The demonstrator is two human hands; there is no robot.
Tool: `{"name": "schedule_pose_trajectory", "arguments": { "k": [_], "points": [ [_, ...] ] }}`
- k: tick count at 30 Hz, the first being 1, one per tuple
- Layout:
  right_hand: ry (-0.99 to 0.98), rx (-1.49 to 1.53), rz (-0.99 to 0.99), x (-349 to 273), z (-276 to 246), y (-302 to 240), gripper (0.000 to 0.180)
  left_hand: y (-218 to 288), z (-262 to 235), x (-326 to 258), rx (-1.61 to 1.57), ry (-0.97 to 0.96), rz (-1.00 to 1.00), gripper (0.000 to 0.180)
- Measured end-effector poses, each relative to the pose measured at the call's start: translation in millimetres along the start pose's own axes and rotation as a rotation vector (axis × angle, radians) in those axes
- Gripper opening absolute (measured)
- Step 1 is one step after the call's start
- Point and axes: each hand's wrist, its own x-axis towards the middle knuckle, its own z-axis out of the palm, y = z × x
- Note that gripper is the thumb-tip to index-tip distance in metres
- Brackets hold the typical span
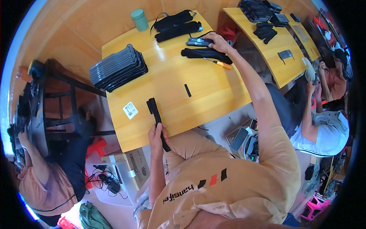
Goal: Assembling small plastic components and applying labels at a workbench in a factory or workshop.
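We are holding a long black strap in our left hand at the near edge of the table; the fingers are closed around its lower part, and its upper end is lying on the wood just inside that edge. A white label is sitting to the left of the strap, toward the near left corner, and a short black strip is lying apart from both, near the middle of the table.

Our right arm is stretching across to the far right edge, where our right hand is resting on a dark tool with grey parts. Whether the fingers are gripping it or only lying on it, we cannot tell. Just nearer than that hand, a black pad is lying flat, with an orange-handled screwdriver touching its near side.

As we judge it, we are in the middle of fetching something from the far side while keeping the strap ready at the near edge; the next move seems to call for a firm grip with the right hand and a pull back toward the strap.

Further off, a stack of grey and black plates is sitting by the left edge, two more black pads are lying at the far edge, and a green cup is standing at the far left corner.
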Motion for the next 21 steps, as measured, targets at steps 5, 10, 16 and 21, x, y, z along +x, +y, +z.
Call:
{"name": "schedule_pose_trajectory", "arguments": {
  "k": [5, 10, 16, 21],
  "points": [
    [-0.062, -0.138, 0.053, -7.1, -8.0, 13.0, 0.048, -5.8, -1.3, 2.4, -0.008, 0.003, 0.009, 0.029],
    [-0.072, -0.165, 0.166, -12.4, -13.9, 12.2, 0.049, -4.9, -1.3, 0.6, 0.013, -0.005, 0.032, 0.029],
    [-0.121, -0.186, 0.276, -11.8, -17.1, -2.5, 0.055, -1.0, -3.0, -0.5, 0.034, -0.019, 0.012, 0.030],
    [-0.212, -0.277, 0.328, -5.8, -16.6, 5.7, 0.054, 3.4, 3.0, -1.4, 0.052, -0.010, 0.015, 0.027]
  ]
}}
